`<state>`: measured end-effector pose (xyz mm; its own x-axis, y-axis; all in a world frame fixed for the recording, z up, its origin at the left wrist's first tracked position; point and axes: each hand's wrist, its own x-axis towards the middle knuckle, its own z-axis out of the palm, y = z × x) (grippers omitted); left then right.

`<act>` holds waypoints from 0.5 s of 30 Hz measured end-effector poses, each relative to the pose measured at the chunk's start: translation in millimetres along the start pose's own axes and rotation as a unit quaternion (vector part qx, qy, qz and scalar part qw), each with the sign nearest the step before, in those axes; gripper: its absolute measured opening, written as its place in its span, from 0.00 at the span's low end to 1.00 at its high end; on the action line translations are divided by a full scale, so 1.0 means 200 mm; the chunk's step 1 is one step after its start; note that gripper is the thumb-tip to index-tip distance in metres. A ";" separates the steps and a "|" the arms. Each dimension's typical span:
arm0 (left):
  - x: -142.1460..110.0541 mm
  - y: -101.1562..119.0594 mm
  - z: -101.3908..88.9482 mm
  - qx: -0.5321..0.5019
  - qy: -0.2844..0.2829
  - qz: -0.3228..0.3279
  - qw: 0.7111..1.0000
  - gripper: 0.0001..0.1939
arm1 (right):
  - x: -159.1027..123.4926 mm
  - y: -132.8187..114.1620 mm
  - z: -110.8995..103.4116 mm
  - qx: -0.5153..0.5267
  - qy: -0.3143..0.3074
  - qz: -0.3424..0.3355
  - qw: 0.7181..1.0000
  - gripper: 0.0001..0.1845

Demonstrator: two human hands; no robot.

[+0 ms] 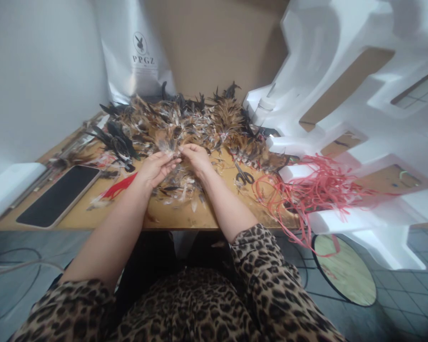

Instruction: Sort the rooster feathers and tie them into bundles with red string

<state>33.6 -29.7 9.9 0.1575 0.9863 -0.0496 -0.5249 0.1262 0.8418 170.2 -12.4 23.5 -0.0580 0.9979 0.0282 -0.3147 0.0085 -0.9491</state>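
My left hand (157, 167) pinches a small tuft of brown and whitish feathers (167, 142) over the table. Close against it, my right hand (196, 157) has its thumb and fingers closed at the base of the same tuft; the exact grip there is too small to make out. Behind both hands spreads a large heap of brown, black and pale feathers (185, 114). Loose feathers and down (181, 187) lie beneath my wrists. Left of my left hand are a bunch of black feathers (119, 142) and a red feather strip (120, 186).
Black-handled scissors (245, 177) lie to the right, beside tangled red ribbon strips (317, 190) draped on white foam packaging (342, 95). A phone (60, 194) and a white box (12, 187) occupy the left. A silver bag (137, 71) stands behind, and a round stool (344, 270) is below right.
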 end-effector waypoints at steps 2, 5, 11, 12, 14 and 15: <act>0.00 0.00 0.01 -0.005 -0.002 -0.011 1.000 0.05 | -0.01 0.00 0.01 -0.022 0.008 -0.013 1.000 0.06; -0.01 0.01 0.02 -0.015 0.004 -0.027 1.000 0.03 | -0.02 0.01 0.02 -0.022 -0.008 -0.003 1.000 0.07; -0.03 0.05 0.03 -0.082 -0.003 -0.077 0.994 0.05 | 0.01 0.00 -0.02 0.064 -0.102 0.080 0.989 0.18; -0.03 0.05 0.03 -0.092 -0.007 -0.086 0.992 0.06 | 0.01 0.00 -0.03 0.071 -0.116 0.081 0.987 0.19; -0.04 0.06 0.03 -0.109 -0.011 -0.097 0.989 0.07 | 0.01 0.00 -0.05 0.074 -0.141 0.080 0.984 0.20; -0.04 0.06 0.03 -0.115 -0.013 -0.101 0.988 0.07 | 0.01 0.00 -0.05 0.073 -0.150 0.078 0.983 0.20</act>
<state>30.2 -36.7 23.9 0.2977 0.9361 -0.1872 -0.6565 0.3431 0.6717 179.4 -10.5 20.9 -0.3869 0.9221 -0.0021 -0.4106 -0.1743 -0.8950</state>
